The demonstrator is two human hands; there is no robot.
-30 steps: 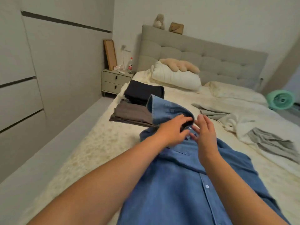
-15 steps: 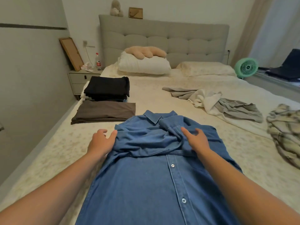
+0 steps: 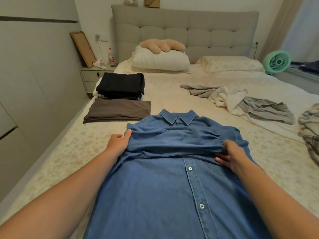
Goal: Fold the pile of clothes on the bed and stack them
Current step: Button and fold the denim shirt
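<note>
Pale walls and a grey padded headboard (image 3: pixel 184 30) close off the far end of the room, with flat grey wardrobe doors (image 3: pixel 34 83) along the left. Most of the view is filled by the bed (image 3: pixel 172 87), covered in a cream sheet with a faint yellowish pattern. A blue denim shirt (image 3: pixel 164 195) lies buttoned and front-up at the near centre of the bed, collar toward the headboard, with its sleeves folded across the chest in a band. To the right, in the middle distance, sits a rumpled heap of unfolded grey and cream clothes (image 3: pixel 241 102), and a striped garment (image 3: pixel 310 128) lies crumpled at the right edge. On the left side of the bed, a folded brown garment (image 3: pixel 117 110) lies flat just beyond the shirt's left shoulder, and a stack of folded black clothes (image 3: pixel 120 85) sits just behind it. A white pillow (image 3: pixel 160 59) at the head carries a tan plush toy (image 3: pixel 162 45); a second pillow (image 3: pixel 229 63) lies to its right. A green fan (image 3: pixel 277 61) stands past the bed's far right corner, and a nightstand (image 3: pixel 94 76) holds a bottle (image 3: pixel 111 55) at the far left.

The left hand (image 3: pixel 119 144) pinches the shirt's left edge, thumb on top of the cloth. The right hand (image 3: pixel 231 156) grasps the folded sleeve near its cuff, fingers curled under the fabric.
</note>
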